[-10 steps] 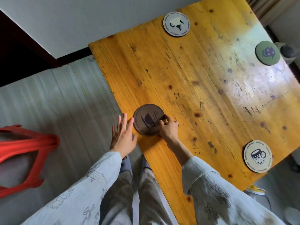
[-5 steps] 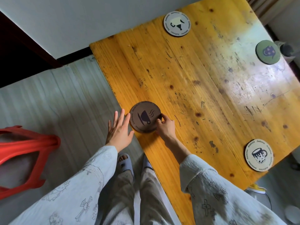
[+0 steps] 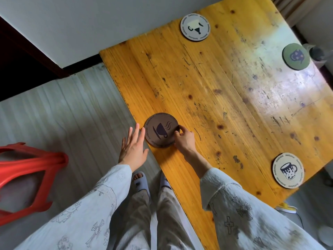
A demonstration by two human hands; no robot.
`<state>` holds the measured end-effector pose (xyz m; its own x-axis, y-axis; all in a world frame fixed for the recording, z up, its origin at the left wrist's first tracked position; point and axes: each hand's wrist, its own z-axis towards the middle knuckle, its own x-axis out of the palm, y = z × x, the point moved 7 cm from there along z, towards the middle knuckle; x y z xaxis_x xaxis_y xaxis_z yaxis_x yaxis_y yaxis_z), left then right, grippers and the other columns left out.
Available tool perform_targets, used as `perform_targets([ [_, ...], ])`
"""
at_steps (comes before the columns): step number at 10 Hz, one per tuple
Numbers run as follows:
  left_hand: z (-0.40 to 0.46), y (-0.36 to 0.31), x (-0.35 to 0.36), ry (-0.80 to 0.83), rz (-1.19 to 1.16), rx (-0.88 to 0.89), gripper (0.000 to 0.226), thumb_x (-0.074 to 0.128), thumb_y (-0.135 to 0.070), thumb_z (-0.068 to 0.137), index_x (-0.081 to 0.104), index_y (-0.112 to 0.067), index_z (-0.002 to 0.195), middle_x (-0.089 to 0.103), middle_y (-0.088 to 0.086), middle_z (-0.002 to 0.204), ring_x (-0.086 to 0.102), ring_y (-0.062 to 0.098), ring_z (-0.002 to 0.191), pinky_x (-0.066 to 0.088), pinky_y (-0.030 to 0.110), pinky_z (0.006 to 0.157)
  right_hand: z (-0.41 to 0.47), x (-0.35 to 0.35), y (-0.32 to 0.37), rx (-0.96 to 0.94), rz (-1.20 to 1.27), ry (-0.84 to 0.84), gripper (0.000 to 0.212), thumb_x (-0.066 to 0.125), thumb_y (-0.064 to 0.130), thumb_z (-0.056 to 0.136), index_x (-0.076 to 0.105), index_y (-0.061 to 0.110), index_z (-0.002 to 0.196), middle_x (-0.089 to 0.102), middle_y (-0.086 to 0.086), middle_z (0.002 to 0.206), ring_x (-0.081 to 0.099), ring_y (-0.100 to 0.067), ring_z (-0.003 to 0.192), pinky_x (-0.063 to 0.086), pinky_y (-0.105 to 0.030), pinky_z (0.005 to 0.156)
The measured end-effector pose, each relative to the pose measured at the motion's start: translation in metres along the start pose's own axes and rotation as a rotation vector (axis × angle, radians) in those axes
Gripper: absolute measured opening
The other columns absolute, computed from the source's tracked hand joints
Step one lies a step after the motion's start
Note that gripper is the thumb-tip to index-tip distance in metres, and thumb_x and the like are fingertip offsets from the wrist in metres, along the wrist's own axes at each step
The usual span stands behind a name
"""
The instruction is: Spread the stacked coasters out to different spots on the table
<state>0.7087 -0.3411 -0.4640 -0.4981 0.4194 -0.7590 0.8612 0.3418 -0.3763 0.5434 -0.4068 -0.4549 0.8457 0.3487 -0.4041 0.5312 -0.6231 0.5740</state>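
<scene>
Brown coaster nudged farther onto table, right hand pinching rim.

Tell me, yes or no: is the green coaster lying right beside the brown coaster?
No: the green coaster lies at the table's far right edge, well apart from the brown coaster at the near left edge by the hands.

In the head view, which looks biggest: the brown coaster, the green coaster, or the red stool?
1. Red stool, partly cropped.
2. Brown coaster.
3. Green coaster, though it lies farther away, so the two coasters may match.
</scene>
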Motion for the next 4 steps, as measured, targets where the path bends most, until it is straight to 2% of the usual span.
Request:
perform_targets([
  [1,0.001,-0.001,-0.001,0.014,0.008,-0.002,0.073,0.048,-0.026,0.089,-0.001,-0.018,0.143,-0.015,0.003,0.155,-0.013,0.024,0.142,0.007,0.048,0.116,0.002,0.0,-0.002,-0.012,0.016,0.009,0.045,0.037,0.02,0.097,0.036,0.014,0.142,0.047,-0.019,0.136,0.055,-0.027,0.091,0.049,-0.027,0.065],
  [2,0.002,-0.003,-0.004,-0.019,0.045,-0.017,0.074,0.047,-0.037,0.088,0.001,-0.016,0.143,-0.009,0.006,0.156,-0.009,0.024,0.143,0.007,0.049,0.115,-0.002,-0.003,-0.002,0.013,0.0,0.03,0.046,0.038,0.021,0.097,0.035,0.014,0.142,0.046,-0.019,0.138,0.058,-0.031,0.098,0.047,-0.031,0.071],
  [3,0.004,-0.011,-0.008,-0.089,0.085,-0.046,0.084,0.042,-0.056,0.083,-0.002,-0.016,0.142,-0.006,0.01,0.156,-0.004,0.025,0.143,0.007,0.05,0.115,-0.006,-0.016,0.003,0.0,-0.03,0.018,0.046,0.041,0.025,0.097,0.035,0.011,0.141,0.045,-0.019,0.139,0.059,-0.028,0.099,0.054,-0.035,0.076],
  [4,0.016,-0.026,-0.007,-0.097,0.158,-0.006,0.091,0.041,-0.063,0.079,-0.011,-0.021,0.141,-0.014,0.011,0.155,-0.009,0.026,0.143,0.001,0.053,0.114,-0.012,-0.045,0.023,-0.084,0.015,-0.062,0.044,0.043,0.026,0.097,0.04,0.01,0.138,0.045,-0.015,0.142,0.054,-0.027,0.118,0.054,-0.041,0.091],
])
